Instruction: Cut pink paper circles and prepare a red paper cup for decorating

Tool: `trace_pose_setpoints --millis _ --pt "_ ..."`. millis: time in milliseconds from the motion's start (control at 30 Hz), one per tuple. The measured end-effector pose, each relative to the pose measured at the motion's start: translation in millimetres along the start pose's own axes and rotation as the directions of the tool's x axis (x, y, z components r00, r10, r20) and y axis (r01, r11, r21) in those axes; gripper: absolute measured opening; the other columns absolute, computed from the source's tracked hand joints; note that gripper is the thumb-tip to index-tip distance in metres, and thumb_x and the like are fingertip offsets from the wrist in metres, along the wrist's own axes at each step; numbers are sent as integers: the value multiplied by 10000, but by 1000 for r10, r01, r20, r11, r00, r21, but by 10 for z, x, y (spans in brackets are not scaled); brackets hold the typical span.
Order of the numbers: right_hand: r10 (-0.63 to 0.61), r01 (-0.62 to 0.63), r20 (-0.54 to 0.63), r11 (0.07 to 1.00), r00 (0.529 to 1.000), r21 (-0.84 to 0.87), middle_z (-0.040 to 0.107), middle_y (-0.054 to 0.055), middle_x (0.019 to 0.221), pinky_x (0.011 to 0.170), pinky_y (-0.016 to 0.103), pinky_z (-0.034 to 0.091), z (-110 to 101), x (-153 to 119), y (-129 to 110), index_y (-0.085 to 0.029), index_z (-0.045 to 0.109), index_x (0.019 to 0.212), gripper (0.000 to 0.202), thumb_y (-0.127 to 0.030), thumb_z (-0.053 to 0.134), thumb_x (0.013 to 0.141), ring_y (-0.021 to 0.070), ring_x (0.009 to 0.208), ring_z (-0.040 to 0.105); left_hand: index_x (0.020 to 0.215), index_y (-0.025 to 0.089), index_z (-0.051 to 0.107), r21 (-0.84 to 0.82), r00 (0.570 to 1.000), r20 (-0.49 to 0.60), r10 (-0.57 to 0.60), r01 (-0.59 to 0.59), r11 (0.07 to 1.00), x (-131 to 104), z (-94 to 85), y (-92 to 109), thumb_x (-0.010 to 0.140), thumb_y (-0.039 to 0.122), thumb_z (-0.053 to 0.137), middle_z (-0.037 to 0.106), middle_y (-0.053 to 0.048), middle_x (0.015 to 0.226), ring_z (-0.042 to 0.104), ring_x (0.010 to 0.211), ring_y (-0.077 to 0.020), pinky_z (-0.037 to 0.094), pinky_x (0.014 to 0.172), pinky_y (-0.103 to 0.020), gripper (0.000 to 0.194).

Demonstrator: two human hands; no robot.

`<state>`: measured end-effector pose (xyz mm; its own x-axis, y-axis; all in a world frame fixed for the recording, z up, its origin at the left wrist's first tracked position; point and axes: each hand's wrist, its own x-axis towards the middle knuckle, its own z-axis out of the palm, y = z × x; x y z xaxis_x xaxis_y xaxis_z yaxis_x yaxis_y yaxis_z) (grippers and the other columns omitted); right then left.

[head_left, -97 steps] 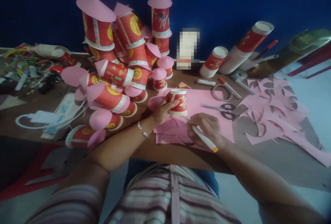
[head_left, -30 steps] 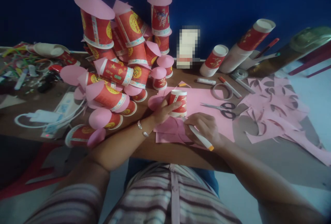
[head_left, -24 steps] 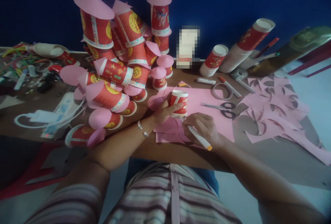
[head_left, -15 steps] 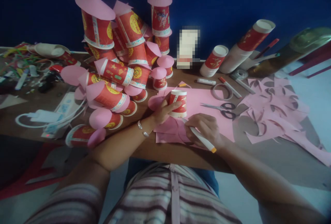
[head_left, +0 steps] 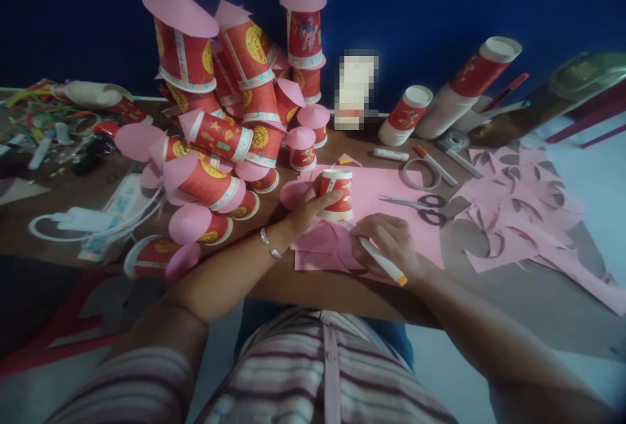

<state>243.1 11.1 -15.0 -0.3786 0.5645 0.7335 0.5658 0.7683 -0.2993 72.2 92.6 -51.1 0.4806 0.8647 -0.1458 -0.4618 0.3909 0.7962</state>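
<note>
Clamping a small paper cup (head_left: 337, 199) between thumb and fingers, the left hand (head_left: 308, 212) is just left of the scissors (head_left: 418, 207). The cup is a smooth red cylinder with gold figures and white bands at both ends; its printing is too small to read. The right hand (head_left: 384, 241), nearer the person than the scissors, is closed round a slim white marker (head_left: 381, 259) with an orange end, its front end close to the cup's lower edge. The 2 hands are apart.

Flat matte pink sheets (head_left: 391, 182) lie under the scissors, whose 2 metal blades point left, slightly parted. Right of them spreads a heap of curled pink offcuts (head_left: 518, 209) with curved edges. Just behind them sits a roll of tape (head_left: 420, 174).

Far left of the scissors, red cups topped with pink paper cones (head_left: 210, 130) are piled, some tilted, with round yellow emblems and a gold star. Behind the scissors stand 2 stacks of nested cups, a short stack (head_left: 405, 116) and a tall leaning stack (head_left: 467, 88). Behind and right is a transparent container (head_left: 562, 91), brownish low down; its contents are unclear.
</note>
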Motion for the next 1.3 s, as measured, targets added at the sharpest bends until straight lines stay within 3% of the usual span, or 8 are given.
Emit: trace_pose_setpoints --millis 500,867,1100,1300 --pt "-21 21 6 1000 1000 19 669 -10 737 596 271 522 46 -21 -19 -207 553 988 205 -51 623 875 141 624 634 1107 194 662 119 997 69 42 -50 992 -25 7 2 785 360 840 725 -21 970 691 843 -161 581 786 -312 404" --pt "-59 58 -1 993 998 99 665 -9 741 585 274 529 -1 -15 -39 -199 569 1019 221 -53 620 862 138 607 621 1147 207 644 35 998 55 -27 26 999 -15 27 52 752 399 856 732 -67 1119 737 958 -238 585 822 -377 487" --pt "-61 60 12 994 998 87 665 -17 738 583 269 533 -5 -6 -40 -213 557 1025 203 -70 593 885 129 605 621 1065 189 693 -3 1000 8 -13 13 1000 7 -2 21 734 421 869 754 -40 953 724 836 -185 583 776 -329 441" --pt "-49 49 -2 995 999 87 659 -25 732 586 265 543 -4 -7 -43 -210 558 1008 204 -61 598 875 127 606 620 970 189 711 -75 997 -79 -22 16 997 21 4 28 715 401 845 768 -31 950 732 910 -205 575 780 -306 357"
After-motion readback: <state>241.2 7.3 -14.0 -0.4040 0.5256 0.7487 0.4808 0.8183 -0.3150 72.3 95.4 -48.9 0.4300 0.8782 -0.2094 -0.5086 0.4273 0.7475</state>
